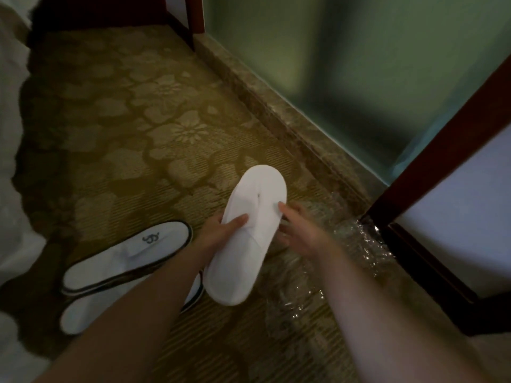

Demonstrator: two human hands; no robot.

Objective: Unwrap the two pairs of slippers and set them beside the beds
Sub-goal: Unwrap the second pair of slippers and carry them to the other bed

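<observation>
Fingers (238,219) of the left hand (218,230) and right hand (300,233) are closed around a white slipper (246,239), held over patterned carpet (124,128) right of a trimmed slipper pair (121,261).

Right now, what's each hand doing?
Left hand: closed on the white slipper.
Right hand: fingers touch the slipper's edge; grip cannot be told.

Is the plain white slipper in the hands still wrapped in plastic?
No: the plain white slipper is bare, and crumpled clear plastic wrap lies on the carpet.
</observation>
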